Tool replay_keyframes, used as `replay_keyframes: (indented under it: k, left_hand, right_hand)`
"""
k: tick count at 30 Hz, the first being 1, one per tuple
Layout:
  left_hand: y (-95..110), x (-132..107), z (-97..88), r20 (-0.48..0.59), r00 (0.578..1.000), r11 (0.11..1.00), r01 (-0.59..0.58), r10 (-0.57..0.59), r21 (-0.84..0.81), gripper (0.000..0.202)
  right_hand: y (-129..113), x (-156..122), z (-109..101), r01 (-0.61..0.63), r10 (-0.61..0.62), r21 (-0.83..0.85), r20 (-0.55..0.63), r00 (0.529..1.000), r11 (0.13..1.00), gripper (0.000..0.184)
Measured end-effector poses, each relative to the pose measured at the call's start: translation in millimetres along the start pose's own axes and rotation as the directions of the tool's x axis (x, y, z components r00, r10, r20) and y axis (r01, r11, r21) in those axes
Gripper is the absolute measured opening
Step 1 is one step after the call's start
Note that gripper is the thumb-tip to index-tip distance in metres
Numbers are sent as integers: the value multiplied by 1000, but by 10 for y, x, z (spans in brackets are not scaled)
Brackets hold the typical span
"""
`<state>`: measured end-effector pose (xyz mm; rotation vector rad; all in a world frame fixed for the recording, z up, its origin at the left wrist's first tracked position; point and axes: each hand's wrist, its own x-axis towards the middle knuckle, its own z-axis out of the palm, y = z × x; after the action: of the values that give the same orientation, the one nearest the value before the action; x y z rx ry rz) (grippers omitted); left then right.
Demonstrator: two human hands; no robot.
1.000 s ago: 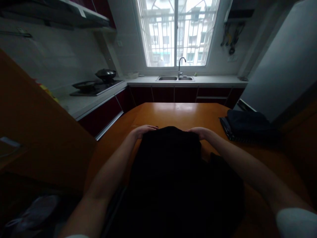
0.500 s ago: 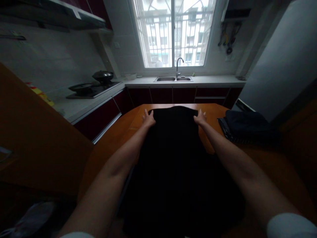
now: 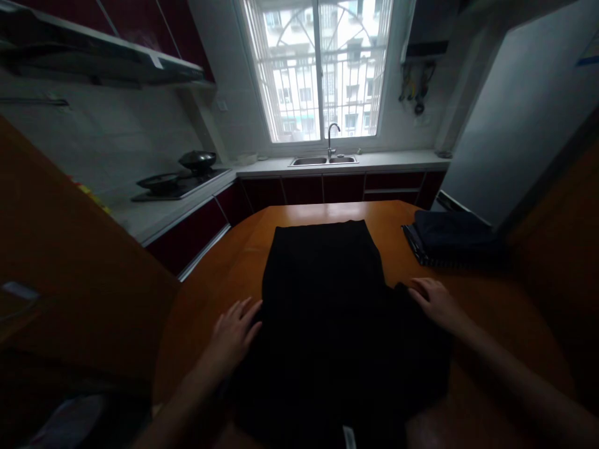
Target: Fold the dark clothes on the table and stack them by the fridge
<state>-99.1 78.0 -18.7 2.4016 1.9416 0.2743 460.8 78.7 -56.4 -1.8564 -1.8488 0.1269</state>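
Observation:
A black top (image 3: 322, 293) lies spread on the wooden table, its straight hem toward the window. A small white label (image 3: 349, 436) shows on it at the bottom of the view. My left hand (image 3: 236, 333) is at the top's left edge, fingers apart, fingertips touching the cloth or just beside it. On the other side, my right hand (image 3: 435, 302) rests at the edge of the part that juts out to the right, fingers stretched out. The nearest part of the top is dark and cut off by the frame.
The wooden table (image 3: 224, 268) has a rounded edge. A stack of folded dark clothes (image 3: 458, 237) lies at its right. Beyond are a counter with a sink (image 3: 309, 161), a stove with a pan (image 3: 159, 181) and a lidded pot (image 3: 198, 160), and a fridge (image 3: 505, 118) at right.
Both hands have let go of the far hem's corners and come back toward me, to the top's sides. The hem now lies flat and nearer. The view has tilted slightly.

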Motion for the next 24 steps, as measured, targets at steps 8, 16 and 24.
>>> replay_keyframes:
  k: [8, 16, 24]
  left_hand:
    - [-295, -575, 10, -102, 975, 968, 176, -196, -179, 42]
    - [25, -575, -231, -188, 962, 978, 181, -199, -106, 37]
    - [986, -1267, -294, 176, 798, 786, -483, 576, -386, 52]
  right_hand:
    - [39, -429, -280, -79, 69, 136, 79, 994, 988, 16]
    - [105, -782, -592, -253, 238, -165, -102, 966, 953, 33]
    - [-650, -1547, -651, 454, -481, 164, 229, 846, 876, 33]
